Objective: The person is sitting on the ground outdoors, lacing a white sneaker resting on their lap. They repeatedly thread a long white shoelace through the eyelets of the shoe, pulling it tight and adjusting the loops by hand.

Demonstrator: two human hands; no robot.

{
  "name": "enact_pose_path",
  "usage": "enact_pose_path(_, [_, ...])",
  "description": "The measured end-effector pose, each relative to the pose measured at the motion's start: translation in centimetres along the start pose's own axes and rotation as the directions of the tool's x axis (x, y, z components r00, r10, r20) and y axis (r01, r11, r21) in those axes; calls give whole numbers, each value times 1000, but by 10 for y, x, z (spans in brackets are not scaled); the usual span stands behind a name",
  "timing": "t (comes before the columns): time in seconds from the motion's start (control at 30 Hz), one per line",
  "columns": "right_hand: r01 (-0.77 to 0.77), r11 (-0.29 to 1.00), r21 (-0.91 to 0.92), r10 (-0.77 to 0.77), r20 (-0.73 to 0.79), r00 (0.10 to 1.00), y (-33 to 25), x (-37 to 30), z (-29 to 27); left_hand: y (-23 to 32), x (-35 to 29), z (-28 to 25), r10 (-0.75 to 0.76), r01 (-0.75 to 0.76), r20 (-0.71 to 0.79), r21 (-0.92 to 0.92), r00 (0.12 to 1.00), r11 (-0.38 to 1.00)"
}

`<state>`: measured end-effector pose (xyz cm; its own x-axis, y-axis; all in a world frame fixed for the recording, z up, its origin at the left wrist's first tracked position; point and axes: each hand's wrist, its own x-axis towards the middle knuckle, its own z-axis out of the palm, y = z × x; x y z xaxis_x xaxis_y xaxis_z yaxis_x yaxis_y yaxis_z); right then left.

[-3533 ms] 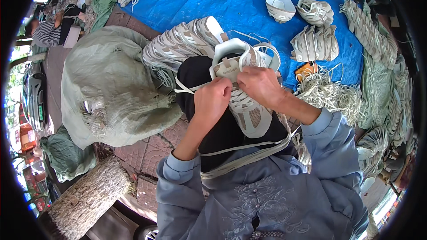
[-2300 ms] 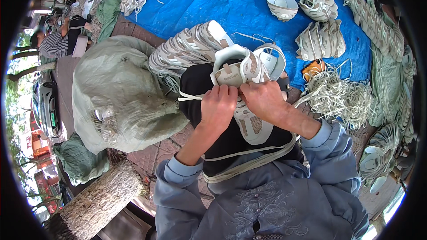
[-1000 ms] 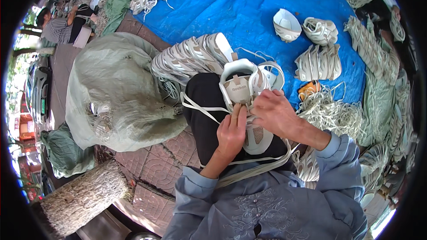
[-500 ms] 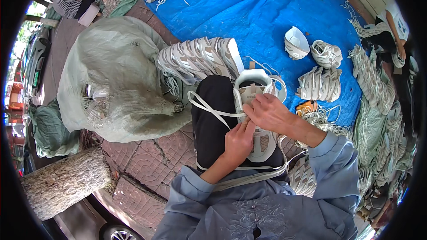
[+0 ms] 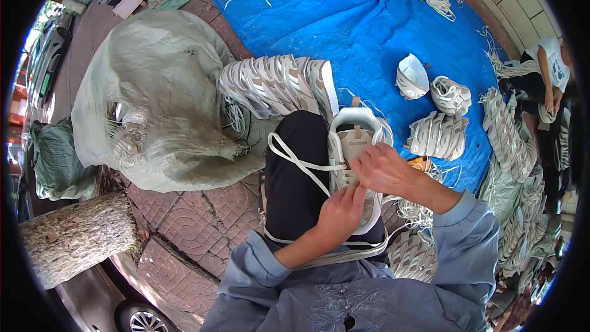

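Observation:
A white and beige sneaker upper [image 5: 353, 140] lies on my dark-trousered lap, its collar pointing away from me. Its tongue shows above the lacing rows. A flat white shoelace [image 5: 297, 158] loops out to the left, one strand entering the shoe's side and another running to my left fingers. My left hand [image 5: 339, 214] is closed in a pinch on that lace at the lower lacing. My right hand [image 5: 382, 171] lies over the right eyelets with its fingers pinched together. Its fingertips meet near the left ones; what they grip is hidden.
A row of nested shoe uppers [image 5: 276, 85] stands beyond my knee, beside a big grey-green sack [image 5: 153, 98]. More uppers [image 5: 437, 135] sit on a blue tarp [image 5: 319, 18]. Loose laces [image 5: 415, 209] lie to the right; a tree trunk [image 5: 80, 237] is at left. Other people sit farther off.
Both hands have shifted slightly down and right in the picture, uncovering more of the tongue. The whole view has also moved a little. The lace loop still hangs at the left.

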<state>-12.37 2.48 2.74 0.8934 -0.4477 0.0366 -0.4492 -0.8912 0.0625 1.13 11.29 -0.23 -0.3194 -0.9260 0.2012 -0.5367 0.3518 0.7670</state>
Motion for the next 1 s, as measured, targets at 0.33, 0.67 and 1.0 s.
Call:
enact_pose_path(0.33, [-210,886,414,282,-121,952,10,-15,10,-28,37,-27,-128,123,55,81,990,989])
enact_pose_path(0.67, [-266,856,443,389,-212,897,11,-30,14,-17,33,-16,-236,356,399,-260,886,897])
enact_pose_path(1.0, [-54,967,248,131,-305,943,-2,-1,23,-30,22,-39,-275,283,68,-183,959,941])
